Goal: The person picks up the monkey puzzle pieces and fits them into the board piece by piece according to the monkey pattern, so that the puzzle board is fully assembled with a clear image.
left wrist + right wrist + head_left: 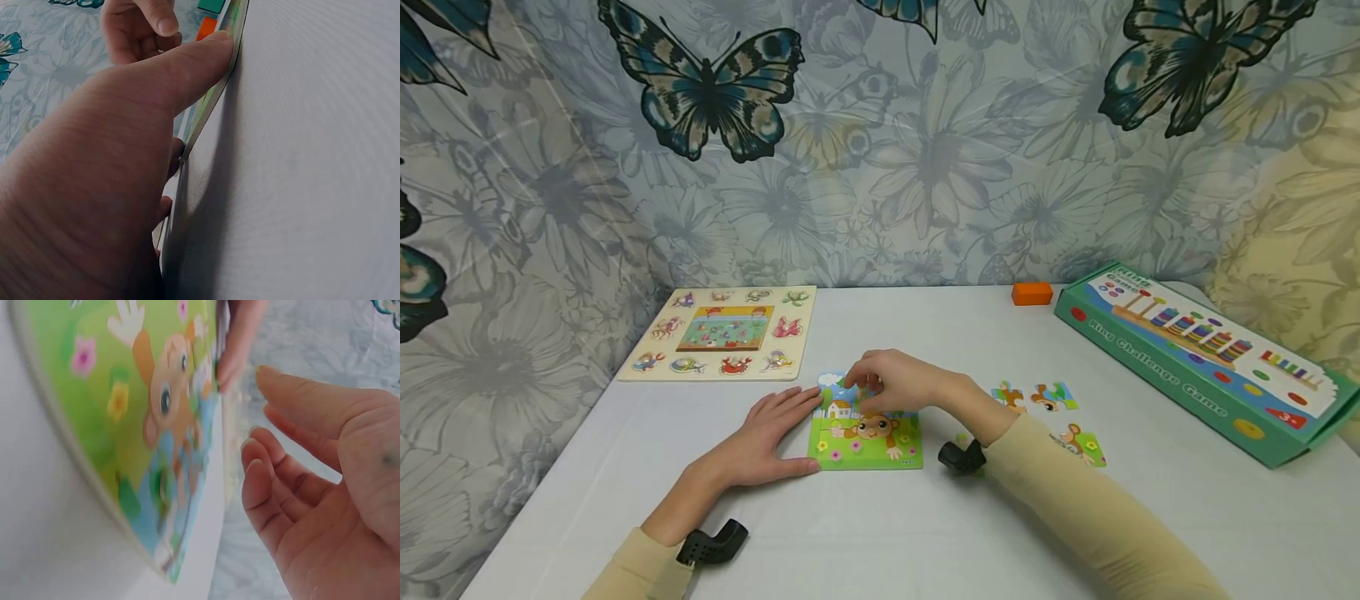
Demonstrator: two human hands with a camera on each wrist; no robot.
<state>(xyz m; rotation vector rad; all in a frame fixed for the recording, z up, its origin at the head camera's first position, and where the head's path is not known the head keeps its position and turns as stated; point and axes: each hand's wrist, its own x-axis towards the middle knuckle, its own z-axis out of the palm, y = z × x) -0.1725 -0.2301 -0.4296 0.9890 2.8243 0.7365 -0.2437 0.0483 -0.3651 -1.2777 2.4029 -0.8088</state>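
A small jigsaw board (868, 458) with a monkey, a house and flowers lies flat on the table. My left hand (767, 442) rests along its left side, thumb at the near-left corner and fingers stretched toward the upper left. In the left wrist view the left thumb (194, 65) presses on the board's edge. My right hand (902, 382) is over the board's upper part, fingers loosely bent. The right wrist view shows a gap between that hand's thumb (300, 397) and fingers, with nothing held. Part of the picture is hidden beneath it.
Loose puzzle pieces lie to the right: a monkey piece (1051, 398), a green one (1090, 448) and others partly behind the right arm. A wooden sea-animal board (786, 354) lies back left. An orange block (1032, 293) and green game box (1172, 392) stand right.
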